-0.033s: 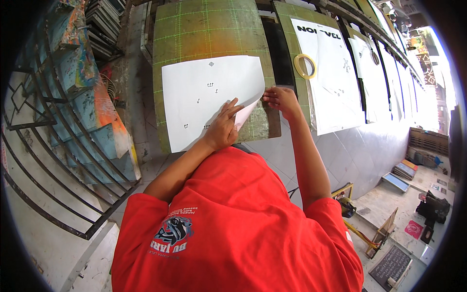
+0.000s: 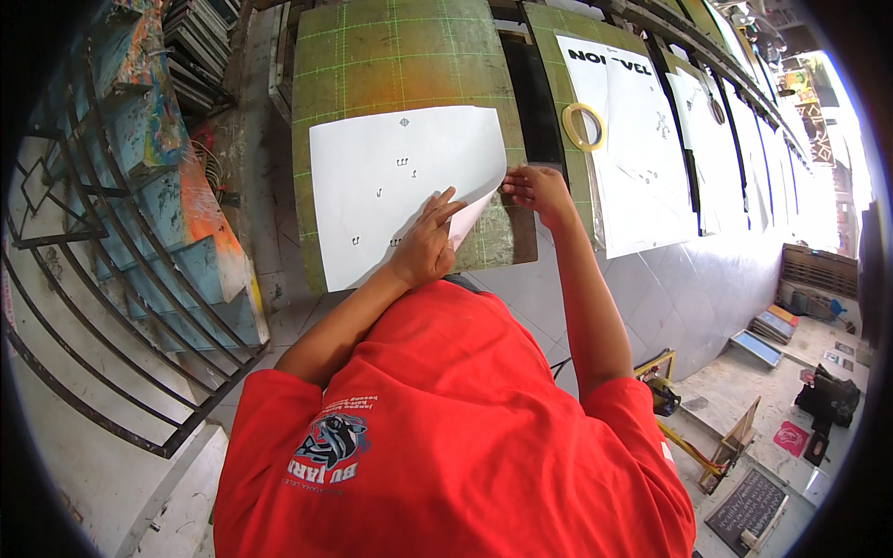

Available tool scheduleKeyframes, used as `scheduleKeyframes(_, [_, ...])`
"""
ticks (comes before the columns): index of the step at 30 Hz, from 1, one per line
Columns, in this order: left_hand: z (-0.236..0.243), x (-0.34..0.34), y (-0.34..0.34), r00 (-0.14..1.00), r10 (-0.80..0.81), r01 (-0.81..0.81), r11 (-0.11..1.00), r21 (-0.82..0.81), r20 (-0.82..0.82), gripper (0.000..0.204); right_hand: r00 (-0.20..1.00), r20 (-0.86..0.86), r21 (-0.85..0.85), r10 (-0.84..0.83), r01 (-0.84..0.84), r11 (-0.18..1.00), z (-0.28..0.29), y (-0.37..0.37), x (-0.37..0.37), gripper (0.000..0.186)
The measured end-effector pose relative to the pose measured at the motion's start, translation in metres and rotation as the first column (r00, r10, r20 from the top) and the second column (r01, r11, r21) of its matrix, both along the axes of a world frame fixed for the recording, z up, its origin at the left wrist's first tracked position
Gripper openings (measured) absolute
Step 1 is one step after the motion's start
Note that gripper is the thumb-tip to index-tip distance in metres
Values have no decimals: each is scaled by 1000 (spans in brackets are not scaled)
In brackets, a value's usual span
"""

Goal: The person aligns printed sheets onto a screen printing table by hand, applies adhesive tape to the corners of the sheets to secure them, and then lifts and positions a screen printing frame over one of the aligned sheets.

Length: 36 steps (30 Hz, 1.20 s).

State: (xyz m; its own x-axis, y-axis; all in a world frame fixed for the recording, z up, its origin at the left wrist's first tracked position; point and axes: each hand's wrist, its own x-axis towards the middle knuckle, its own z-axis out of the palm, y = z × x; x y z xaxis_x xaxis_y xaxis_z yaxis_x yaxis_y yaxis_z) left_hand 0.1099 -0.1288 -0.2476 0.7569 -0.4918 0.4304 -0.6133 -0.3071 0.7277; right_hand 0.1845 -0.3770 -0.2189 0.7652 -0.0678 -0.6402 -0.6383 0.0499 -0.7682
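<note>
Gridded green surface point(image 2: 391, 56), with a white sheet point(image 2: 363, 167) under my left grip point(image 2: 426, 249)

Bright green lines cross the surface, which is olive in colour and has an orange-brown patch beyond the sheet. Below it lies a tiled floor point(image 2: 642, 302), and at the left stand blue panels point(image 2: 214, 270) stained with paint. On the neighbouring board at the right are white papers point(image 2: 642, 177) and a ring of yellow tape point(image 2: 568, 126).

The sheet is on the near half of the surface, slightly turned. It carries a cross-in-circle mark near its far edge, and some small black hook-shaped marks are scattered nearer to me. Its left part lies flat, while its right edge curls upward.

My left grip rests on the near right part of the sheet, the fingers apart and nothing between them. My right grip point(image 2: 541, 192) is at the curled edge, its fingers gathered together; whether they are clamped on the paper, I cannot tell.

My left hand hides part of one row of marks. Beside the curl a pale pinkish area shows, but I cannot say if it is the underside of the paper. My right thumb is hard to make out. Far right, strong light bleaches the background.
</note>
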Motion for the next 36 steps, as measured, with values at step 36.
scheduleKeyframes(36, [8,0,-3,994,-111,103,964,247,20,37,995,-2,18,102,-102,995,1,5,8,23])
